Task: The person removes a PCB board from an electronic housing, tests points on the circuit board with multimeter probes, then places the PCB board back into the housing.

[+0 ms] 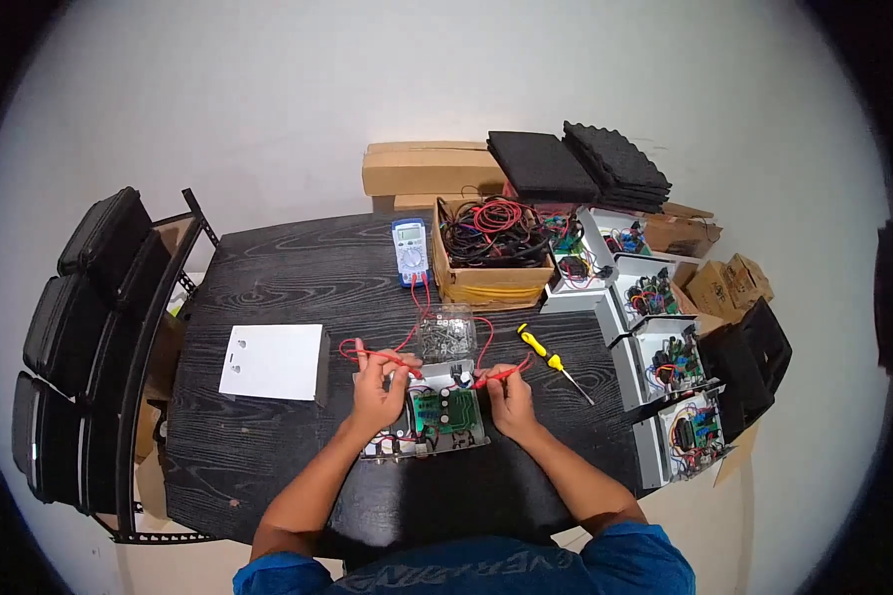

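Note:
An opened metal case with a green circuit board lies on the dark table in front of me. My left hand is closed on a red test probe, held over the case's far left part. In my right hand is a second red test probe, its tip end by the case's far right corner. Whether either tip touches the board is too small to tell. Red leads run from both probes to a blue-and-white multimeter. Behind the case sits a clear box of small metal parts.
A yellow-and-black screwdriver lies right of the case. A white metal cover is at the left. Several opened cases with boards line the right edge. A cardboard box of cables stands behind, and a rack with black cases stands left.

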Motion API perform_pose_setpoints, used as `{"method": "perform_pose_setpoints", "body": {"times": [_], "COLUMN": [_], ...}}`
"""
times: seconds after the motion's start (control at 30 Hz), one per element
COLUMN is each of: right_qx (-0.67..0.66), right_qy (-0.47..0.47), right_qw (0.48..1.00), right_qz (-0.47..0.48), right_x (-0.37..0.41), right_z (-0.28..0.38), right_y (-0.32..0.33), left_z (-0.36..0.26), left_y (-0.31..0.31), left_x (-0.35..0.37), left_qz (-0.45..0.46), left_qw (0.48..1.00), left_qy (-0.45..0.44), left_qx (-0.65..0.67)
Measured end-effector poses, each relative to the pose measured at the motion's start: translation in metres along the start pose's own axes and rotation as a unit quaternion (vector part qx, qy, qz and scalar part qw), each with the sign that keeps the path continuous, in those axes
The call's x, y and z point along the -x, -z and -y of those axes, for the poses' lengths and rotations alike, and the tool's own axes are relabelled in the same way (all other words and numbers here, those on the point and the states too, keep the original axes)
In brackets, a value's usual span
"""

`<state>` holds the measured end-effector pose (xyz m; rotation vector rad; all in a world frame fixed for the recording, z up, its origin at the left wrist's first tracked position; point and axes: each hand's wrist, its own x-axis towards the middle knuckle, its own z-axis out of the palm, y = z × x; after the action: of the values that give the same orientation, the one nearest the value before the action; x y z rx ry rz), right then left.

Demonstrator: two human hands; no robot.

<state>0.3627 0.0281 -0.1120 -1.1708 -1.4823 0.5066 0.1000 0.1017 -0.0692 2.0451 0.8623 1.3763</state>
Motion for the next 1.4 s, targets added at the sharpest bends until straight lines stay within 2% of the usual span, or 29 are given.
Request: {"method": "perform_pose_setpoints", "body": {"times": [0.17, 0.43, 0.53, 0.63, 0.83, 0.93, 1.03, 1.23, 1.33, 1.4], "right_qx": [-0.027, 0.005, 0.010, 0.011, 0.012, 0.017, 0.026, 0.018, 0.034, 0.039], "right_qy": [-0.013, -0.005, 0.010, 0.008, 0.005, 0.009, 0.005, 0.017, 0.027, 0.028], "right_qw": [0.999, 0.999, 0.999, 0.999, 0.999, 0.999, 0.999, 0.999, 0.998, 0.997], "right_qz": [0.010, 0.043, 0.046, 0.047, 0.053, 0.048, 0.047, 0.045, 0.050, 0.052], "right_x": [0.000, -0.001, -0.003, -0.002, -0.003, -0.003, -0.002, -0.001, -0.001, -0.001], "right_z": [-0.002, 0.005, 0.006, 0.006, 0.014, 0.013, 0.010, 0.004, 0.002, 0.005], "right_y": [0.000, 0.003, 0.003, 0.002, 0.004, 0.004, 0.002, 0.001, 0.001, 0.002], "left_z": [-0.008, -0.006, -0.007, -0.012, -0.007, -0.007, -0.014, -0.012, -0.010, -0.011], "left_y": [0.004, 0.008, 0.008, 0.011, 0.007, 0.009, 0.007, 0.012, 0.009, 0.010], "left_x": [0.001, 0.004, 0.005, 0.005, 0.007, 0.006, 0.005, 0.003, 0.005, 0.005], "left_qz": [0.061, 0.109, 0.089, 0.114, 0.084, 0.102, 0.074, 0.133, 0.106, 0.121], "left_qw": [0.998, 0.993, 0.995, 0.991, 0.996, 0.993, 0.996, 0.986, 0.988, 0.988], "left_qy": [0.012, -0.037, -0.043, -0.034, -0.034, -0.036, -0.029, -0.045, -0.070, -0.059], "left_qx": [-0.013, -0.037, -0.026, -0.060, -0.024, -0.057, -0.028, -0.094, -0.085, -0.080]}}
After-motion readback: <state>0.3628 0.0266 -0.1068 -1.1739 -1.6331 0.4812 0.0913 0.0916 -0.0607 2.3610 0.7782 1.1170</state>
